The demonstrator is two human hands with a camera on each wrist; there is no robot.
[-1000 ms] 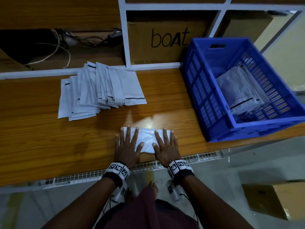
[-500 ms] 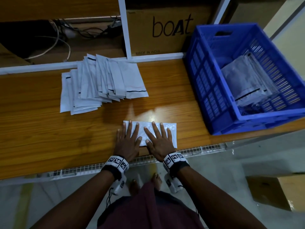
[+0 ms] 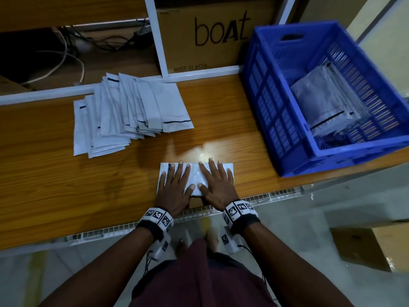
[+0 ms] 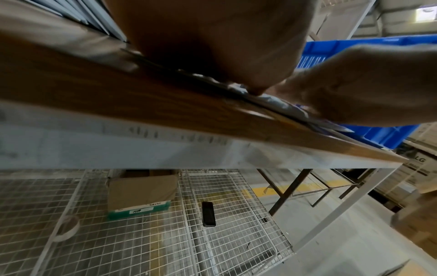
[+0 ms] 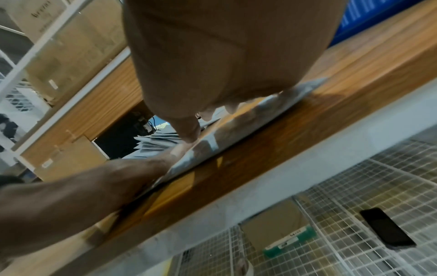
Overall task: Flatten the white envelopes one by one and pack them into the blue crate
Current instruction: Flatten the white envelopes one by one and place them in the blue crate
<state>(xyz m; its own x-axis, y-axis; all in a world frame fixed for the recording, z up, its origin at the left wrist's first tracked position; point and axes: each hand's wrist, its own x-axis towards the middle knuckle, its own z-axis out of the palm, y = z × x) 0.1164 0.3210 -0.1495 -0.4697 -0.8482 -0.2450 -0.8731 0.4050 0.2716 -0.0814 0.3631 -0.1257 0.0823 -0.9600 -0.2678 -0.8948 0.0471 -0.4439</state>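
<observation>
Here the envelope (image 3: 195, 177) lies flat on the table (image 3: 55, 173), close to the near edge and directly in front of you. That position keeps it within reach of both palms and gives it a hard backing to press against.

Your left hand (image 3: 174, 191) and right hand (image 3: 215, 187) rest side by side on the envelope, fingers straight and spread, thumbs nearly meeting over its middle. Neither hand grasps anything; both press downward. Judged from this pose, the spread fingers cover most of the surface so that trapped air and creases are driven toward the edges. The right wrist view shows the envelope lying nearly flush with the wood, so the flattening step appears well advanced.

The stack (image 3: 130, 116) of unprocessed envelopes is fanned out farther back and to the left, well apart from the working one. It is a large stack, so much of the task remains.

The crate (image 3: 276, 120) stands at the right end of the table, near your right hand. It already holds a few envelopes (image 3: 325, 107), leaning against its far-right wall.
</observation>
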